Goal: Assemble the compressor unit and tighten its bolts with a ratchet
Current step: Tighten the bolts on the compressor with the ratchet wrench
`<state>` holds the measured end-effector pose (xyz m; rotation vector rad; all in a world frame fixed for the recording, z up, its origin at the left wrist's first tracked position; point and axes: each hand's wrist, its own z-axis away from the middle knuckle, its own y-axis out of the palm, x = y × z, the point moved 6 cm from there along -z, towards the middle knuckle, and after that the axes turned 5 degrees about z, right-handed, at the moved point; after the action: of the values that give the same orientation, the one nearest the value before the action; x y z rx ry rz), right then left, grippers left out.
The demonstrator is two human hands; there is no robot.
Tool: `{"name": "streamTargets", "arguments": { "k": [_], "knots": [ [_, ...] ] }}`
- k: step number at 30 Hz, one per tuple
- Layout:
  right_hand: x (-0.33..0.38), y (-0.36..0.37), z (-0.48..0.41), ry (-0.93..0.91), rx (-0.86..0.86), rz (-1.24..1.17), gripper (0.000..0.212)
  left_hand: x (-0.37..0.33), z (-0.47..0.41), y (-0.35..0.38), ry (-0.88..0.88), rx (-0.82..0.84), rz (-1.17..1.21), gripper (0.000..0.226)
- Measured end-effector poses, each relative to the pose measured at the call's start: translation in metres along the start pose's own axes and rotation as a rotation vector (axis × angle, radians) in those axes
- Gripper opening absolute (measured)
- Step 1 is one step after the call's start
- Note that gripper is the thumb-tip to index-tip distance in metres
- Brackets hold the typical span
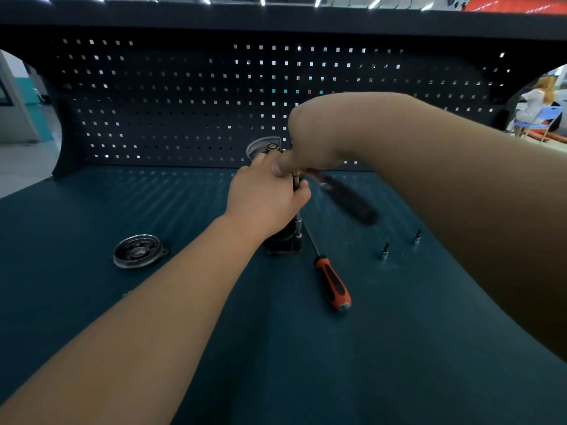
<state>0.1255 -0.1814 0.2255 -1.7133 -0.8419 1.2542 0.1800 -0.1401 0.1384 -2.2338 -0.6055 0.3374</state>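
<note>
Teal tabletop: left grip clamps one compressor unit, right grip clamps one ratchet; two socket bits and one screwdriver lie right of both.

Workshop, dark pegboard backing a teal workbench, screwdriver

Bench looks matt, cover shiny metal, screwdriver handle perhaps rubber.

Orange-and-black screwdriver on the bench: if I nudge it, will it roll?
Likely rolls: the screwdriver handle looks rounded and the bench flat. The thin shaft looks rigid, so it should move as one piece. The handle end is probably heavier, so a shaft push may swing it.
</note>
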Motion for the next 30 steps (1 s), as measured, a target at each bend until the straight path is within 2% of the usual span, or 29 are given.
{"name": "streamTargets", "arguments": {
  "k": [3,7,10,15,17,20,21,23,26,30],
  "knots": [
    [-0.001,0.001,0.000,-0.074,0.026,0.050,0.044,-0.001,-0.002,0.000,0.008,0.030,0.014,0.043],
    [-0.001,0.001,0.002,-0.112,0.020,0.059,0.041,-0.001,-0.002,-0.001,0.014,0.059,0.003,0.045],
    [-0.001,-0.002,0.006,-0.037,-0.004,0.026,0.044,0.001,-0.001,0.001,-0.011,0.074,0.032,0.051],
    [0.000,-0.002,0.012,0.072,0.029,0.131,0.045,0.001,-0.001,0.003,-0.017,0.144,-0.008,0.062],
    [0.001,-0.001,0.012,0.098,0.023,0.126,0.046,-0.001,0.001,0.000,-0.007,0.148,0.021,0.057],
    [0.003,0.000,0.012,0.108,-0.004,0.076,0.050,-0.004,0.006,-0.010,-0.014,0.077,0.081,0.031],
    [0.004,0.000,0.012,0.106,-0.020,0.051,0.053,-0.004,0.006,-0.009,-0.015,0.083,0.057,0.029],
    [0.005,-0.001,0.014,0.075,-0.019,-0.001,0.055,-0.003,0.006,-0.005,-0.015,0.105,0.005,0.033],
    [0.003,0.001,0.013,0.039,0.085,-0.036,0.056,-0.003,0.004,-0.003,0.012,0.104,0.053,0.042],
    [0.003,-0.003,0.011,-0.073,0.054,0.112,0.034,-0.004,0.000,-0.001,0.020,0.128,0.023,0.041]
  ]
}}
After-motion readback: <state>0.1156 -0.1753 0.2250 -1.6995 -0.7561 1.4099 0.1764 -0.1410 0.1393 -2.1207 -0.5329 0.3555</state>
